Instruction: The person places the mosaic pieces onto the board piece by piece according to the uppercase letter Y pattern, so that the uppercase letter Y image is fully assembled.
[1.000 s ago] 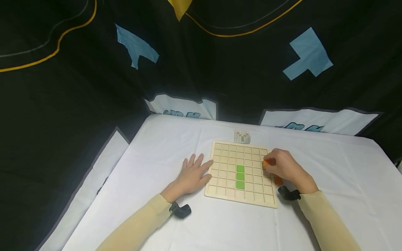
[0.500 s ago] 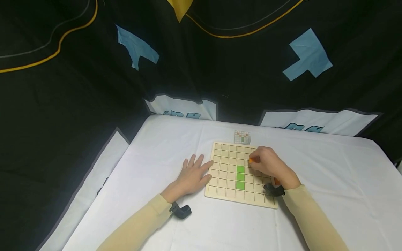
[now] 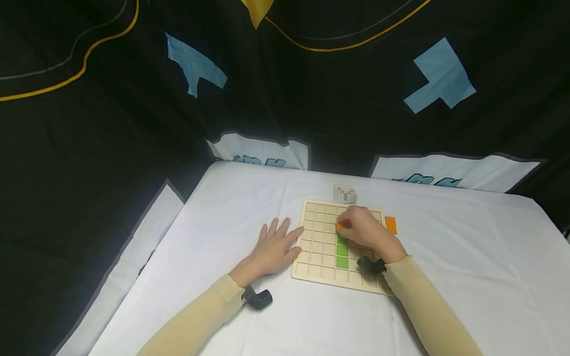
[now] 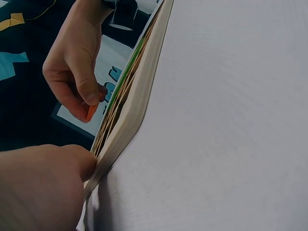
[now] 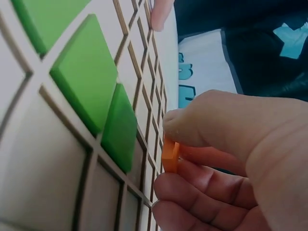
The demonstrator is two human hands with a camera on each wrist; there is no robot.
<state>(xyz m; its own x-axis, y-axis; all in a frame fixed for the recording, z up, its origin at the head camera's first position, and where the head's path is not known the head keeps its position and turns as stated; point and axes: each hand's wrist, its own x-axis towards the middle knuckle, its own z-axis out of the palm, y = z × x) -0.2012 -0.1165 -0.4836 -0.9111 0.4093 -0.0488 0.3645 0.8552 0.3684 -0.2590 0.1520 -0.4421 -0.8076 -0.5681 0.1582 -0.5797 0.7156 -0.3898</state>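
Observation:
A light wooden grid board (image 3: 317,272) lies on the white table, with green square tiles (image 3: 342,249) set in one column of it. Thumb and fingers of my right hand (image 3: 362,227) pinch an orange tile (image 5: 170,155) just beyond the topmost green tile. In the left wrist view that orange tile (image 4: 92,112) shows at the fingertips, over the board. My left hand (image 3: 270,249) lies with fingers spread on the cloth, its index finger and thumb touching the board's left edge. Whether the held tile meets the board is hard to tell.
More orange tiles (image 3: 391,225) lie on the cloth by the board's right edge. A small card with a printed coloured grid (image 3: 345,194) lies beyond the far edge. Dark curtains (image 3: 311,99) hang behind the white table (image 3: 213,212).
My right hand has carried the orange tile leftward from the board's right edge to the green column. This uncovers the orange tiles at the right. My left hand stays in place.

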